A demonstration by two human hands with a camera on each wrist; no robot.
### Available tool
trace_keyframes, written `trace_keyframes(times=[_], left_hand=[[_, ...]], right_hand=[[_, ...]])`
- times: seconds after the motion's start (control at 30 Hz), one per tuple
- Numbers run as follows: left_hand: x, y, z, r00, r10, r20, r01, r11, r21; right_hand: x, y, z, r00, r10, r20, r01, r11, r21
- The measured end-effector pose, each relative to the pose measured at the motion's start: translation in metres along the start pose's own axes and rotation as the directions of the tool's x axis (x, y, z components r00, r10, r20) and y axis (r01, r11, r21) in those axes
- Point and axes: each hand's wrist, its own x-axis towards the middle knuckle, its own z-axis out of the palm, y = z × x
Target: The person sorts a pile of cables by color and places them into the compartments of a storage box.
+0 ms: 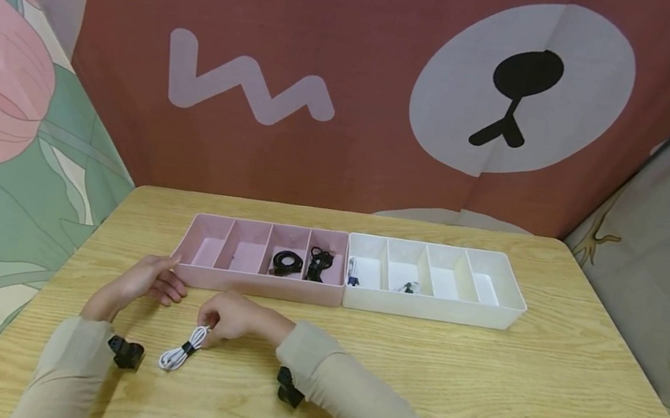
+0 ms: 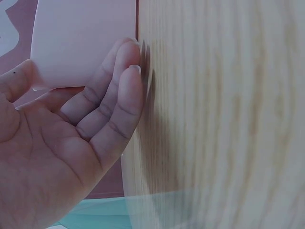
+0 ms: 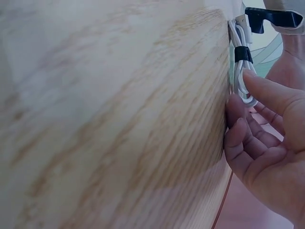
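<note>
Two hands: left [image 1: 152, 279], right [image 1: 231, 316]. One bundled white cable [image 1: 182, 350]. Two four-compartment trays: pink tray [image 1: 258, 286], white tray [image 1: 430, 308]. Two black cable coils [image 1: 286, 262] in pink tray. One bench [image 1: 475, 403].

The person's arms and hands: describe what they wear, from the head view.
Both arms wear long beige sleeves, the left sleeve and the right sleeve. A small black camera unit sits at each wrist: the left and the right. Both hands are bare, without gloves; no rings show.

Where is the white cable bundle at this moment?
In the head view, the white cable bundle lies on the wooden table, front left, its end pinched by the right hand.
</note>
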Motion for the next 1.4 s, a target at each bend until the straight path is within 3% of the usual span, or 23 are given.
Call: trace_keyframes(times=[0.33,0.83,1.1,1.4], left_hand=[[0.000,0.002,0.000,1.000,0.002,0.013,-0.002,1.000,-0.006],[-0.001,0.002,0.001,1.000,-0.002,-0.008,0.002,1.000,0.003],[-0.001,0.001,0.002,1.000,0.000,-0.007,0.000,1.000,-0.010],[-0.002,-0.001,0.003,1.000,0.009,0.000,-0.009,1.000,-0.020]], right_hand=[[-0.004,0.002,0.000,1.000,-0.013,0.022,0.011,0.994,0.106],[-0.016,0.002,-0.002,0.997,-0.019,-0.070,0.030,0.988,0.153],[-0.025,0.004,-0.003,0.997,-0.004,-0.082,0.023,0.973,0.230],[-0.038,0.004,-0.011,0.995,0.003,-0.096,0.017,0.977,0.211]])
